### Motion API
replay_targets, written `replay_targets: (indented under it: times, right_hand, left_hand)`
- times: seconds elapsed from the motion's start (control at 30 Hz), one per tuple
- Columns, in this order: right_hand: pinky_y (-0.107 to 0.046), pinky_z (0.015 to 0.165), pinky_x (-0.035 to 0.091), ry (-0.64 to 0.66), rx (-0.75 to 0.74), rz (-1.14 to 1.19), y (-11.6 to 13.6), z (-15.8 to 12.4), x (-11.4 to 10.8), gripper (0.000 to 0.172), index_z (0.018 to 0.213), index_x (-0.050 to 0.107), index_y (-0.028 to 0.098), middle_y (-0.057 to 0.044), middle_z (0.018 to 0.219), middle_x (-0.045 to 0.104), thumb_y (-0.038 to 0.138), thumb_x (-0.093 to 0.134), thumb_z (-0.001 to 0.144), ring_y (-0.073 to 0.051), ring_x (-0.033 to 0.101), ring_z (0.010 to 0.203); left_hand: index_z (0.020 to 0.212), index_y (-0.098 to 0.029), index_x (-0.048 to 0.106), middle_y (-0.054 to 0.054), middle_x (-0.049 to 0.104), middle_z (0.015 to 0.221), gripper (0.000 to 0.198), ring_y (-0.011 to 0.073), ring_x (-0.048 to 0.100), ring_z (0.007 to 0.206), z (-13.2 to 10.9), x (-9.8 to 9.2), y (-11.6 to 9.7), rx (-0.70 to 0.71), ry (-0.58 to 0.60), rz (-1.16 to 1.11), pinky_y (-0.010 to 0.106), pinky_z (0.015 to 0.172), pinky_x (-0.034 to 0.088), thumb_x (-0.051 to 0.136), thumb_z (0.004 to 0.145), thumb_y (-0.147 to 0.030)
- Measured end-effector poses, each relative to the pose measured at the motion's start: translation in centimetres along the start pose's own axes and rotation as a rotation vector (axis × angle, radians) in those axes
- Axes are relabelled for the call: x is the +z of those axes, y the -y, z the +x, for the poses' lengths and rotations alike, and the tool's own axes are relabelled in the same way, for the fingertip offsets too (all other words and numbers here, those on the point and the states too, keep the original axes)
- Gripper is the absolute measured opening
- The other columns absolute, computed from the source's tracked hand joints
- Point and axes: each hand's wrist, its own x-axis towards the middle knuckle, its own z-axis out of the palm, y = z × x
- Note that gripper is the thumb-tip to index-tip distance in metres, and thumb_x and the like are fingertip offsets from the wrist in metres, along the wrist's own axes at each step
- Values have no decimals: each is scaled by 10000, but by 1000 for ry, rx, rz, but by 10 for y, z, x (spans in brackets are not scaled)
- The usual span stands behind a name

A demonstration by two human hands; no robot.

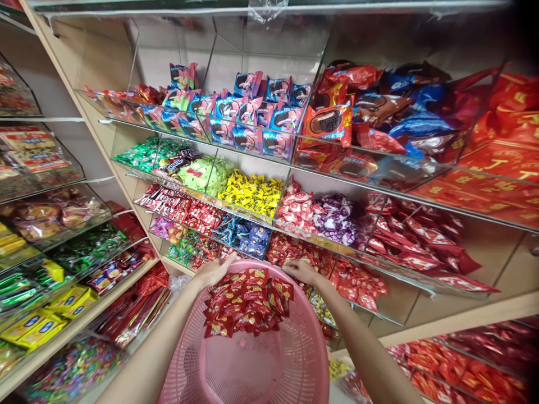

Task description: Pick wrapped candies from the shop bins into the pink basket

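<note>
A pink plastic basket (309,342) is tilted in front of the shelves, its far rim close to the lower candy compartments. Several small red wrapped candies (248,300) lie piled at its far end, and the near part of its floor is bare. My left hand (215,272) grips the far left rim, with some fingers hidden. On the far right rim, my right hand (302,271) is closed with curled fingers. Just beyond it are similar red packets (290,249) in a shelf compartment.
Clear-fronted shelves hold yellow candies (252,193), purple-and-white candies (337,216), pink-and-blue cookie packs (248,115) and large red packs (505,151). Another rack on the left holds yellow packs (31,331). A clear shelf edge (337,249) runs above my right hand.
</note>
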Motion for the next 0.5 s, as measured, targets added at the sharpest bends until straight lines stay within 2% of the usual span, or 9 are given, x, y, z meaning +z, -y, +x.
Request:
replay_targets:
  times: [0.17,0.3,0.5]
  right_hand:
    - [-244,583,374,-49,-37,67,-7,-4,5,410,784,587,165,-21,737,594,548,445,753,-137,496,635]
    - [-267,655,389,-126,-112,0,-11,-12,6,385,880,571,172,-36,842,601,514,539,705,-168,520,745]
    - [-305,763,399,-161,-151,51,-6,-33,-9,352,992,588,189,-68,952,612,453,461,798,-202,549,883]
  left_hand:
    - [1103,-166,603,181,579,1158,964,356,482,1107,3,1,2,2,40,-53,455,891,376,37,630,-787]
    - [1154,-192,564,169,548,1203,951,353,478,1113,6,2,3,-2,47,-62,457,898,368,54,623,-794]
    - [1143,-217,571,128,529,1238,934,355,454,1137,9,3,4,-4,52,-80,461,900,363,69,616,-803]
